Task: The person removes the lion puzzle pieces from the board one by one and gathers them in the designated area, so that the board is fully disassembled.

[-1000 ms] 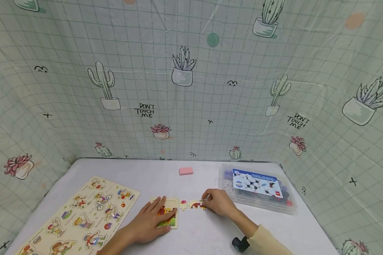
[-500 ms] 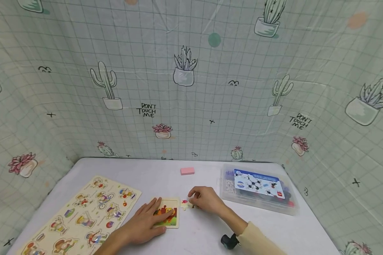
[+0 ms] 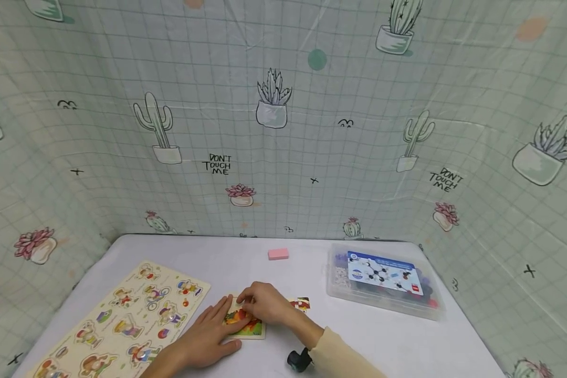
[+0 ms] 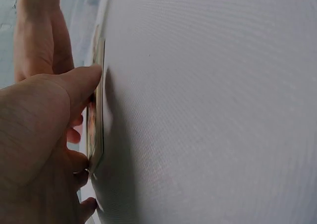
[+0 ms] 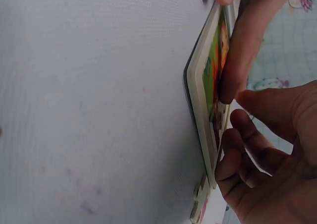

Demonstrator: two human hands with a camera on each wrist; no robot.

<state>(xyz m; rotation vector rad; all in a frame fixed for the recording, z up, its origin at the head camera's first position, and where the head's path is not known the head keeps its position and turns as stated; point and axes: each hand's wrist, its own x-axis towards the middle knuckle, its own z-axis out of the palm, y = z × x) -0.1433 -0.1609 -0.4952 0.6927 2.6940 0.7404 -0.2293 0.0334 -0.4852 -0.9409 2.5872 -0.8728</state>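
Note:
My left hand (image 3: pixel 210 332) lies with its fingers spread over the small square jigsaw puzzle (image 3: pixel 254 329), its index finger across the picture. In the left wrist view its thumb (image 4: pixel 86 80) touches the puzzle's edge. The right hand (image 3: pixel 270 305) is over the puzzle's upper right part, fingers bent. In the right wrist view its thumb (image 5: pixel 265 104) and bent fingers (image 5: pixel 233 144) are at the puzzle's surface, close to the left index finger. Whether a piece is between them is hidden. A loose puzzle piece (image 5: pixel 199 204) lies beside the frame, and other loose pieces (image 3: pixel 301 303) lie further right.
A large wooden picture board (image 3: pixel 118 328) lies at the left. At the right stands a clear plastic box (image 3: pixel 382 304) with a blue label. A pink block (image 3: pixel 277 254) lies at the back. A small black object (image 3: pixel 299 360) is by the right wrist.
The right hand has moved left from the loose pieces to over the puzzle, uncovering the pieces at the right. The left hand stays on the puzzle, nearly unmoved.

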